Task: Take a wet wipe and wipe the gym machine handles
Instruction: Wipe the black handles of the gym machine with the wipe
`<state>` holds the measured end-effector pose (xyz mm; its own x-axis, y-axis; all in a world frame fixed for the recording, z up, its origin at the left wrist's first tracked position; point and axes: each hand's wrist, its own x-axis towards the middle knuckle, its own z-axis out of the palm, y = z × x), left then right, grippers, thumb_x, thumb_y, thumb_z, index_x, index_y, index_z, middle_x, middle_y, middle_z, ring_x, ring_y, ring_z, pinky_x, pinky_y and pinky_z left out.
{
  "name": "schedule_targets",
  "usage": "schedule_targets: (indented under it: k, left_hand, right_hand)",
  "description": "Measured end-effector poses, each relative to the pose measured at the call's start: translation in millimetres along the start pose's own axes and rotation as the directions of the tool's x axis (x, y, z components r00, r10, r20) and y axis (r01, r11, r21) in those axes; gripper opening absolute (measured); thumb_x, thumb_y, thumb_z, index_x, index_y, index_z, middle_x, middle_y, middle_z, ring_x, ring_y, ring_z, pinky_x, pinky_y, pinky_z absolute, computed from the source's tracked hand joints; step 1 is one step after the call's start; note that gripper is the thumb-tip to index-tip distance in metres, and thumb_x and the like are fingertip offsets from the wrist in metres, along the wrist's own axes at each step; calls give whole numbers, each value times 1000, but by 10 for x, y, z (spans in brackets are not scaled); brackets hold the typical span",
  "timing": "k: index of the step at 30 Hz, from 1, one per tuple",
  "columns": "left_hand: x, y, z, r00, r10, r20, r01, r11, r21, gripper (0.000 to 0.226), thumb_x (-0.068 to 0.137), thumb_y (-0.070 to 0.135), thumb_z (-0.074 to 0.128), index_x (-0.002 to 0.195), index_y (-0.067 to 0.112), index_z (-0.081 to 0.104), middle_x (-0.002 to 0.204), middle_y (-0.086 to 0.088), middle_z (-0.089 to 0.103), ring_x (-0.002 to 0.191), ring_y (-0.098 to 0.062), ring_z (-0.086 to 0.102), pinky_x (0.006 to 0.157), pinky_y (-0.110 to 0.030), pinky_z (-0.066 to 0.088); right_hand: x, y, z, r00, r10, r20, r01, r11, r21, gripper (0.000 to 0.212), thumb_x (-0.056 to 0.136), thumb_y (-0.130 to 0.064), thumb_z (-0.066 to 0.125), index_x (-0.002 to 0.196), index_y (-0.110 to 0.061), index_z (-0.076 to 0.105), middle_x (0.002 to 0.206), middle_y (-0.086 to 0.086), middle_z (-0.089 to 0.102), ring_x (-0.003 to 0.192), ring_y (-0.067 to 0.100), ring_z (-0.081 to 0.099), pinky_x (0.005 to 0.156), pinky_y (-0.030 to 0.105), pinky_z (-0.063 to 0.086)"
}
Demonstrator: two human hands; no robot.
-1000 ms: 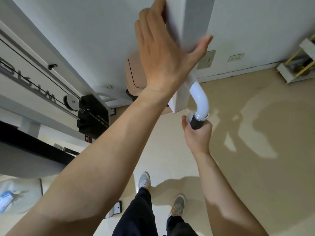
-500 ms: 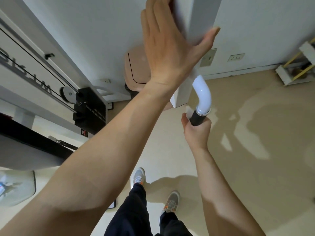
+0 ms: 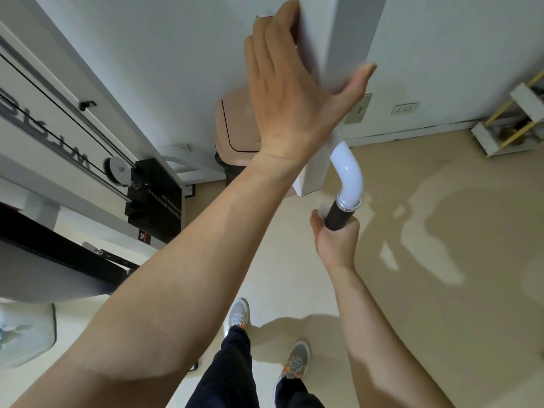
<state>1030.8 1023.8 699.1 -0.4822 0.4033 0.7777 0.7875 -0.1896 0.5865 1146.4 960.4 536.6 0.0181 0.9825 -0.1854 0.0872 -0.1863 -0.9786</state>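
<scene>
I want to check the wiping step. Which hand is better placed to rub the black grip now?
Right. The right hand is closed around the black grip; the left hand braces the white post above.

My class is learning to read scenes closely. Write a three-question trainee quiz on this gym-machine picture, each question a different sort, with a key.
1. True or false: the left hand rests on the white beam.
2. Which hand wraps the black grip? A left, B right, C neither.
3. Fill in: above the grip, a curved ____ tube joins the beam.

Key: 1 true; 2 B, the right hand; 3 white.
</scene>
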Motion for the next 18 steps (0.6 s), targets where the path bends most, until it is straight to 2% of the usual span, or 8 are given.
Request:
schedule_targets:
  k: [2, 6, 7, 9, 11, 12, 16, 18]
  left_hand:
    - [1, 11, 7, 1000, 0, 1, 0, 1000, -2, 81, 59, 47, 87, 110, -10, 59, 98, -16, 59, 88, -33, 56, 81, -42, 48]
    - [-12, -4, 18, 1000, -7, 1, 7, 1000, -8, 82, 60, 47, 88, 111, -10, 59, 100, -17, 59, 89, -35, 56, 83, -43, 47]
    - [-7, -9, 21, 1000, -10, 2, 10, 1000, -11, 82, 60, 47, 88, 111, -10, 59, 100, -17, 59, 89, -34, 56, 83, -43, 47]
    - [2, -21, 25, 1000, -3, 0, 3, 1000, -6, 82, 60, 47, 87, 111, -10, 58, 99, -17, 59, 89, -34, 56, 83, -43, 47]
    - [0, -13, 35, 1000, -8, 12, 8, 1000, -9, 82, 60, 48, 87, 111, -9, 58, 99, -16, 58, 88, -33, 56, 83, -42, 47]
    - [-2, -11, 42, 1000, -10, 14, 10, 1000, -11, 82, 60, 48, 87, 111, -9, 58, 99, -16, 58, 89, -34, 56, 83, -42, 47]
    - [-11, -6, 59, 1000, -12, 16, 13, 1000, -16, 81, 62, 48, 86, 111, -11, 58, 100, -17, 58, 89, -34, 56, 83, -43, 47]
    - [-8, 2, 68, 1000, -18, 23, 19, 1000, -20, 81, 62, 48, 85, 110, -11, 58, 100, -17, 58, 89, -34, 56, 83, -42, 46]
  right_hand:
    - [5, -117, -19, 998, -59, -12, 59, 998, 7, 40, 80, -10, 69, 55, -15, 37, 50, -4, 36, 51, 22, 31, 50, 37, 34]
    - [27, -462, -20, 963, -259, -73, 265, 960, 89, 37, 77, -9, 68, 58, -9, 36, 53, 5, 32, 54, 34, 27, 45, 33, 29]
    - [28, -418, -12, 966, -249, -73, 254, 964, 74, 39, 78, -8, 68, 57, -9, 36, 53, 2, 32, 53, 31, 26, 46, 33, 28]
    - [29, -231, 5, 989, -130, -64, 133, 990, 47, 42, 80, -5, 70, 55, -12, 37, 50, -4, 34, 51, 23, 28, 50, 32, 31]
    - [27, -80, 5, 999, -15, -51, 15, 1000, 2, 36, 81, -3, 70, 57, -7, 43, 52, -3, 40, 52, 20, 34, 54, 33, 35]
    - [20, -90, -1, 999, -13, -52, 13, 1000, 0, 35, 81, -4, 69, 58, -5, 43, 53, -1, 40, 52, 20, 35, 54, 34, 36]
    - [28, -473, -43, 964, -247, -103, 255, 964, 74, 38, 78, -9, 68, 59, -5, 35, 54, 11, 30, 54, 34, 28, 46, 34, 29]
    - [63, -478, -36, 953, -275, -124, 284, 957, 56, 40, 78, -8, 69, 59, -8, 34, 55, 11, 29, 53, 34, 27, 45, 34, 29]
